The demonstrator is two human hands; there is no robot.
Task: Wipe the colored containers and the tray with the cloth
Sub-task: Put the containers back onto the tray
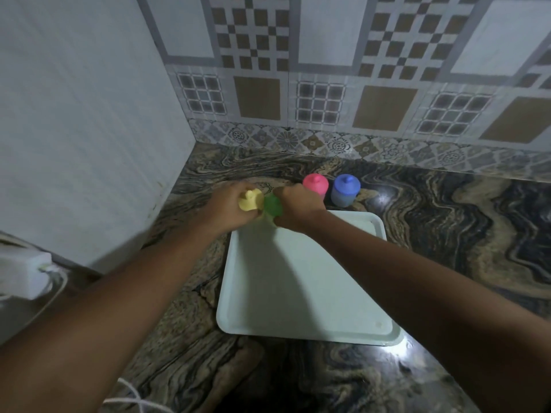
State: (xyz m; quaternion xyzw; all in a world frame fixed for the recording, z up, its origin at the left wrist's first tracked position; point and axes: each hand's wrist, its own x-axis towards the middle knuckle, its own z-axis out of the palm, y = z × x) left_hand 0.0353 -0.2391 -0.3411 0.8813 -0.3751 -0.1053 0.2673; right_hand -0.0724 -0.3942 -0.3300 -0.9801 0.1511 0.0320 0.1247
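1. Left hand point(229, 210): my fingers are curled round the yellow container point(250, 199) and grip its body. Its lid, with a small knob on top, shows above my fingers. This container sits just beyond the far left corner of the white tray point(313, 293).

2. Right hand point(298, 210): my fingers are clamped round the green container point(272, 205), and the hand covers most of it. Only part of its green top shows. It is at the far left corner of the white tray, just beside the yellow container. I cannot tell whether the two containers touch, or whether either one rests on a surface or is lifted.

3. Both forearms reach forward. My right forearm crosses above the white tray and my left forearm passes to the left of it.

4. The pink container point(315, 186) stands upright just beyond the far edge of the white tray, close to my right hand. The blue container point(346, 190) stands upright just to the right of the pink one, also beyond the far edge. Both carry knobbed lids in their own colour.

5. The white tray lies flat on the dark veined stone countertop point(447, 234), with its raised rim visible on all sides.

6. A patterned tiled wall point(328, 84) rises behind the countertop, beyond the far edge of the white tray. A plain pale wall point(83, 129) stands to the left of the tray.

7. A white box with a cable point(24, 272) is well to the left of the white tray. A white cord point(134, 397) lies near the lower left of the tray.
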